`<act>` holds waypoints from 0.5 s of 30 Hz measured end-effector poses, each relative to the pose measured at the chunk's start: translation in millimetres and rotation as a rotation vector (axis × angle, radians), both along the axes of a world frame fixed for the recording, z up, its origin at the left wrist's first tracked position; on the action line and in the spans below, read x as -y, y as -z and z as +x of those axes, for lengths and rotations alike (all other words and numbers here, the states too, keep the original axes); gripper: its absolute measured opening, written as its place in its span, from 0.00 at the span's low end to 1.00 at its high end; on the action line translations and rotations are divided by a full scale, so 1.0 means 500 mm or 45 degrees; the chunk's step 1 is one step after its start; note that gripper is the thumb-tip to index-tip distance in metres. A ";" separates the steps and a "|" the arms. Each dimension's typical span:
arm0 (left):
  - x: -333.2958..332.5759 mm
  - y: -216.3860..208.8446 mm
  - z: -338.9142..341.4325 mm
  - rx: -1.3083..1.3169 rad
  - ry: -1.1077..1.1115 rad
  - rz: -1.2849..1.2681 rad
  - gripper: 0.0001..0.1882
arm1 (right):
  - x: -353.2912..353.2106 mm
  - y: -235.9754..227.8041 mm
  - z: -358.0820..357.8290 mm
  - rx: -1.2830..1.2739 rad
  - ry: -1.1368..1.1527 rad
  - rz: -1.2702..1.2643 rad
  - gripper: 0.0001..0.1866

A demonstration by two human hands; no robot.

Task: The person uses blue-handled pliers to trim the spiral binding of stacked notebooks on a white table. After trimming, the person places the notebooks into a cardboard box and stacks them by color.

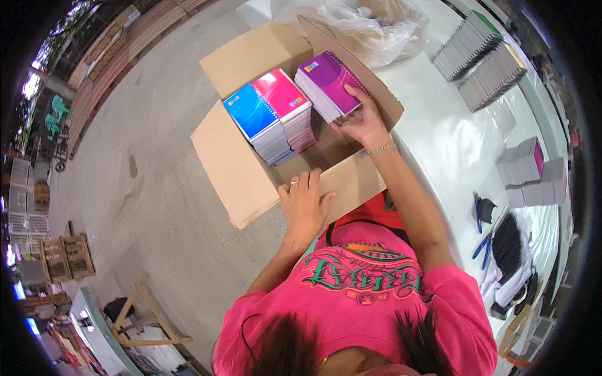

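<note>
In front of me an open cardboard box (241, 182) has its flaps folded outward. Stacks of spiral notebooks stand inside it: one topped by a blue cover (251, 113), one by a pink cover (281, 93) right beside it. My right hand (362, 119) grips a stack of purple spiral notebooks (329, 81) at the box's right side, thumb on the top cover and fingers at its near edge. My left hand (305, 199) rests with fingers extended on the near flap. The box floor shows between the stacks and the near wall.
A white table (426, 144) runs along the right, with more notebook stacks (467, 47), (533, 172) on it. Blue-handled pliers (481, 250) and a black cloth lie nearer. Clear plastic wrapping (376, 28) is behind the box. Concrete floor and wooden pallets (66, 257) are at left.
</note>
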State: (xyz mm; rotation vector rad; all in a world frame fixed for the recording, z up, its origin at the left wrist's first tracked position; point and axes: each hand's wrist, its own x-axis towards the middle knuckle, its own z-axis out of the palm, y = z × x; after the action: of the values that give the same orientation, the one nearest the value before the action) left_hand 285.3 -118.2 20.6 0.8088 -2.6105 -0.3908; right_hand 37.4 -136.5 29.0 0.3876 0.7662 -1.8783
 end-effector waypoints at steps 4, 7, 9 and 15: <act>0.034 -0.012 0.000 0.193 0.169 0.130 0.31 | -0.088 -0.124 0.083 -0.131 0.036 -0.183 0.26; 0.052 -0.028 -0.016 0.206 0.254 0.205 0.31 | -0.150 -0.143 0.103 -0.207 0.035 -0.324 0.27; 0.054 -0.044 -0.038 -0.010 0.294 0.420 0.30 | -0.220 -0.162 0.127 -0.135 0.031 -0.495 0.28; -0.037 -0.110 -0.154 -1.163 0.588 1.666 0.31 | -0.367 -0.195 0.182 -0.106 0.246 -0.636 0.21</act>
State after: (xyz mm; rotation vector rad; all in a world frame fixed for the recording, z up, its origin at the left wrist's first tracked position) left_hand 208.4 -99.7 75.3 0.1510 -1.3944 -2.0859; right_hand 128.5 46.8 126.3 0.0665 0.2970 -2.1959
